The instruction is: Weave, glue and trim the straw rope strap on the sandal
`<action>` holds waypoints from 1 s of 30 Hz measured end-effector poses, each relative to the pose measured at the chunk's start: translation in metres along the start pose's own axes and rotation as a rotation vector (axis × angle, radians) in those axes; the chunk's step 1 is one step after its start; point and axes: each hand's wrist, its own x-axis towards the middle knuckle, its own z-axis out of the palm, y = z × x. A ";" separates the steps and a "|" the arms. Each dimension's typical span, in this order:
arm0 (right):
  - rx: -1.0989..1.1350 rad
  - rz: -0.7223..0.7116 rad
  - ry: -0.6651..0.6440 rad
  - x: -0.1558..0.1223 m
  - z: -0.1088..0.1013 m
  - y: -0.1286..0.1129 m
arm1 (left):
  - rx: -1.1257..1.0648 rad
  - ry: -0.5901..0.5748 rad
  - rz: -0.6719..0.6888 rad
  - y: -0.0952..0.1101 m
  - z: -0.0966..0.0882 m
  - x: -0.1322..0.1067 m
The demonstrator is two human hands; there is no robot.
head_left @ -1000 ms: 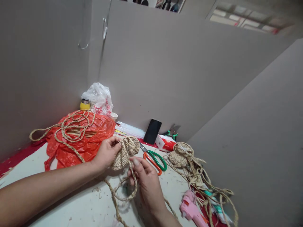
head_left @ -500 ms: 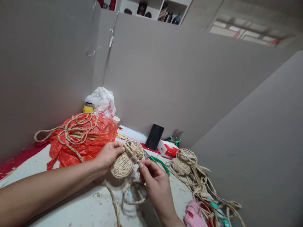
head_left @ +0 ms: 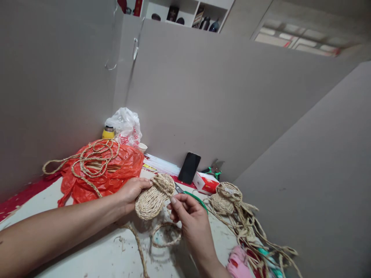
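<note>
Left hand (head_left: 135, 195) pinches the straw slipper (head_left: 152, 200) by one edge, above the surface (head_left: 107, 258) — likely to steady it. Right hand (head_left: 189, 220) has fingers pinched, apparently on rope (head_left: 164, 246) at the opposite edge — slack loops below.

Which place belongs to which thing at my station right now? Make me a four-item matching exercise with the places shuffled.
Things
1. Beige figure-eight woven-straw piece
2. Black rectangular phone
3. Yellow jar
4. Beige braided-straw cord loops

Places
A. Beside the translucent white plastic bag
B. On the red plastic bag
C. In the left hand, right hand at its edge
D. Beside the red-and-white box

Pairs: 1-C, 2-D, 3-A, 4-B
</note>
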 end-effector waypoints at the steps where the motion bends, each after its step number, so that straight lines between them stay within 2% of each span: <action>1: 0.010 0.005 -0.003 0.000 0.000 0.000 | -0.004 -0.002 -0.010 -0.001 0.000 0.000; 9: 0.109 0.065 -0.049 0.003 -0.001 0.003 | -0.027 -0.037 -0.043 -0.005 -0.003 0.002; 17: 0.270 0.151 -0.132 0.012 -0.005 0.016 | -0.064 -0.106 -0.071 -0.005 -0.007 0.003; 21: 0.272 0.163 -0.153 0.014 -0.007 0.017 | -0.067 -0.124 -0.081 -0.005 -0.006 0.001; 30: 0.261 0.165 -0.127 0.012 -0.005 0.013 | -0.052 -0.061 0.052 -0.005 -0.003 0.000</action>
